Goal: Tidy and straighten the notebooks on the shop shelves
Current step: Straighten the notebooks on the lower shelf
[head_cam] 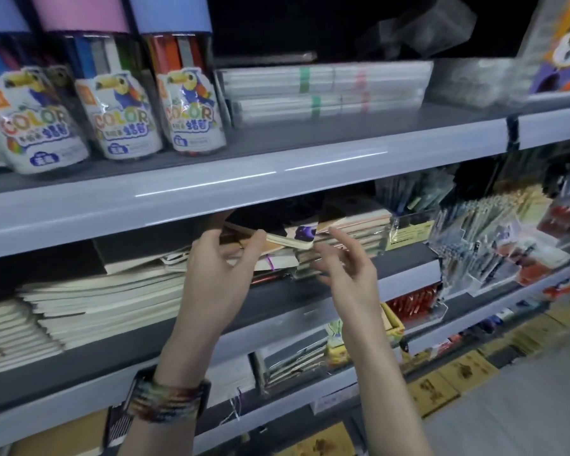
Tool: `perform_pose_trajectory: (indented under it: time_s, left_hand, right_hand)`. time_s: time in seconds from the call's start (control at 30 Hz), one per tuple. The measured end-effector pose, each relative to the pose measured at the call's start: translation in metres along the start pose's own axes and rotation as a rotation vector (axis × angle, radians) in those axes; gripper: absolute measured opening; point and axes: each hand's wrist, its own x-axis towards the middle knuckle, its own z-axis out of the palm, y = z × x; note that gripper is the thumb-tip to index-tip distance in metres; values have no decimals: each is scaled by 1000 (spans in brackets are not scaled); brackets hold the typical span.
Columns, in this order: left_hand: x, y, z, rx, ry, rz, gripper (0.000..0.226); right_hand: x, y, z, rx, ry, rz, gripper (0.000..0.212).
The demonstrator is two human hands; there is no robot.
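Observation:
A thin notebook (290, 240) with a pale edge and a purple picture lies tilted on top of a small pile of notebooks (349, 238) on the middle shelf (408, 271). My left hand (218, 274) reaches under the upper shelf and pinches the notebook's left end between thumb and fingers. My right hand (346, 268) is raised beside the notebook's right end with its fingers loosely spread, touching or nearly touching the pile. A wide, slumped stack of cream notebooks (89, 307) fills the left of the same shelf.
The upper shelf (277, 172) holds three crayon tubs (125, 116) and flat wrapped packs (326, 90). Its lip hangs just above my hands. Clear stands of pens (474, 238) sit to the right. More notebooks (293, 357) lie on the lower shelf.

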Motion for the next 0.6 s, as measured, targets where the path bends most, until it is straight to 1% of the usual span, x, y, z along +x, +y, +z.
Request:
perform_pose_trajectory:
  time_s: [0.07,0.13,0.2,0.23,0.27,0.33,0.4,0.47,0.6]
  left_hand:
    - [3,3,3,32,0,-10,43]
    - [3,7,5,52,-3,-3,35]
    - [2,11,5,31,-3,14,27]
    - [3,12,5,9,-5,17,26]
    - [3,11,4,-8,-9,12,28]
    - [4,11,2,-16,-7,0,41]
    - [4,11,1,38,31,4,55]
    - [1,13,1,119,75,5,60]
    - [-7,16,4,145,103,0,41]
  right_hand:
    - [6,-1,4,14,-3,1,23]
    - [12,-2,8,15,-1,11,25]
    - [17,-3,12,24,-2,30,28]
    - [19,-4,13,26,0,36,30]
    - [21,-4,15,22,1,37,31]
    - [23,-4,16,6,-2,27,31]
    - [24,-2,16,-4,-14,9,30]
    - [24,-1,13,8,-25,0,33]
    - [16,-5,0,80,-72,14,45]
